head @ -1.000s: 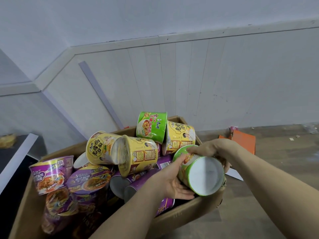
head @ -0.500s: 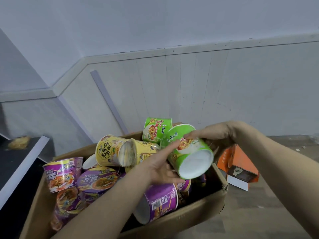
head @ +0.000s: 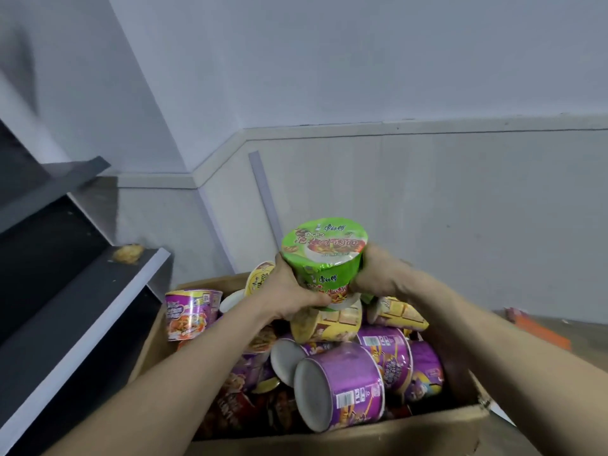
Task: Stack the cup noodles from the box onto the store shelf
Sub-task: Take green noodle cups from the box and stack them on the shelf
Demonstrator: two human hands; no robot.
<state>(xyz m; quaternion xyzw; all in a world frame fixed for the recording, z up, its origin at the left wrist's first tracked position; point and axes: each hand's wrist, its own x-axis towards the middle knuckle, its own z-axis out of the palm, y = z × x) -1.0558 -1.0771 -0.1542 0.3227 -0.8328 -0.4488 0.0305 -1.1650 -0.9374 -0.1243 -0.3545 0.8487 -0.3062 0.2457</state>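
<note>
Two hands on one green cup noodle. Dark store shelf [head: 65, 307] runs along the frame's 8 o'clock side, with a yellowish scrap [head: 128, 254] on its ledge. Cardboard box [head: 362, 437] sits at 6 o'clock, piled with cups lying every way. A purple cup [head: 190, 312] leans at the box's 10 o'clock corner. Left hand [head: 289, 291] grips the green cup [head: 325, 258] at its 8 o'clock, fingers curled round the lower wall. The cup is upright with its lid up, held above the pile at the box's 12 o'clock. Right hand [head: 378, 274] clasps it at 4 o'clock, fingers wrapped behind and mostly hidden. A yellow cup [head: 329, 324] lies directly under its base; can't tell if they touch. A purple cup on its side [head: 348, 386] is at the held cup's 6 o'clock. Something orange [head: 543, 334] lies on the floor at the box's 3 o'clock.
</note>
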